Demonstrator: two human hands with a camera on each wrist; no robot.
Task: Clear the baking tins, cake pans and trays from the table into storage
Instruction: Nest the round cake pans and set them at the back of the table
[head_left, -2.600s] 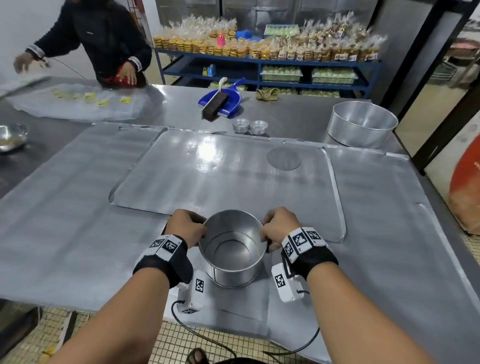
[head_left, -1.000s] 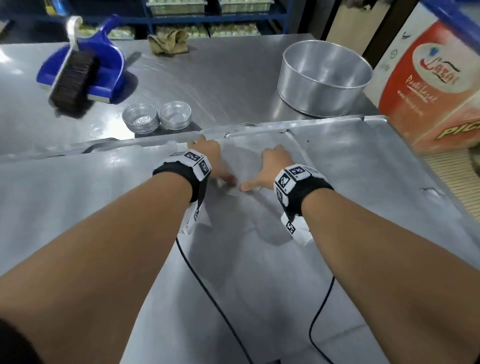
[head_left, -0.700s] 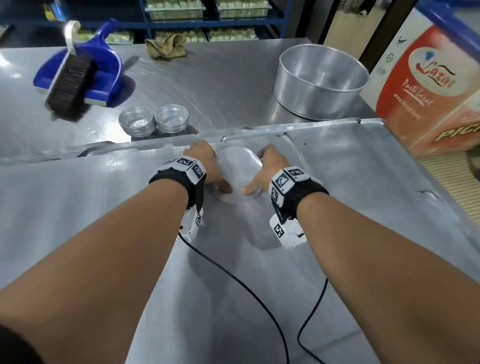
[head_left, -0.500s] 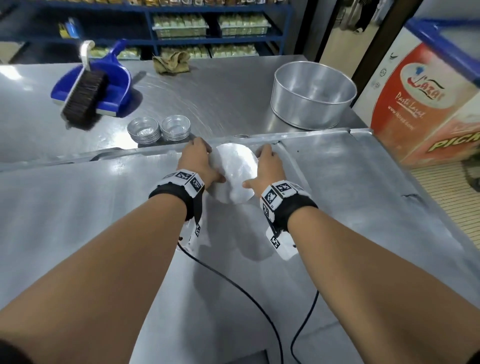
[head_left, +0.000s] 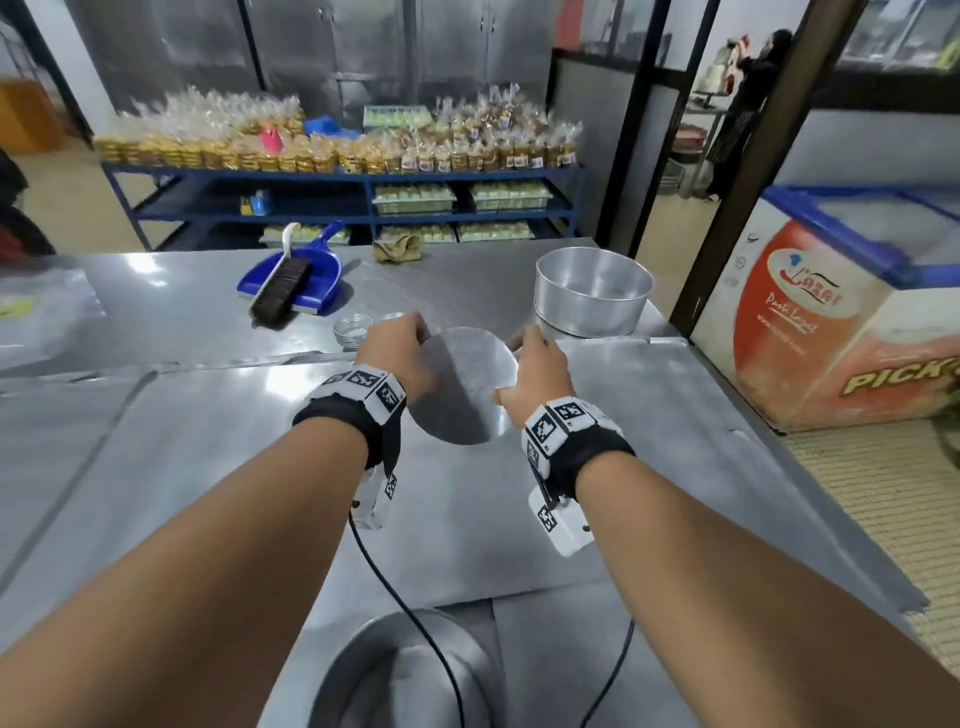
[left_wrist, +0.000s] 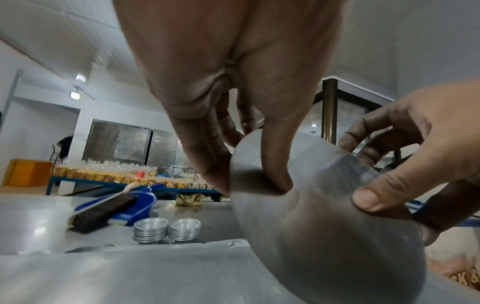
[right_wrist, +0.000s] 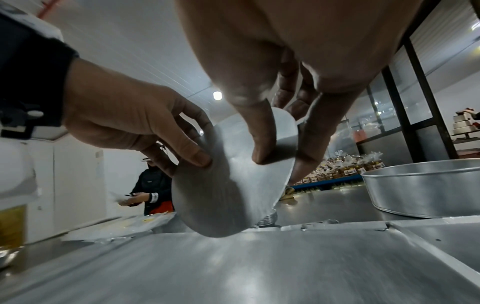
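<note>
Two hands (head_left: 400, 348) (head_left: 535, 369) are showing, one round metal disc (head_left: 462, 384), two cake pans (head_left: 592, 299) (head_left: 410, 680), two stacks of small tins (left_wrist: 150, 229) (left_wrist: 185, 228), one dustpan (head_left: 306, 275), one brush (head_left: 280, 288), one cloth (head_left: 397, 248)

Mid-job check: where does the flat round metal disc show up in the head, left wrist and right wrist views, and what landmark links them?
Head: round metal disc at centre, held between left hand and right hand.
Left wrist: disc fills the right half, thumbs on its face.
Right wrist: disc at centre, tilted above the tray.
Shared landmark: large cake pan, far right in head and right wrist; hidden in left wrist.
</note>
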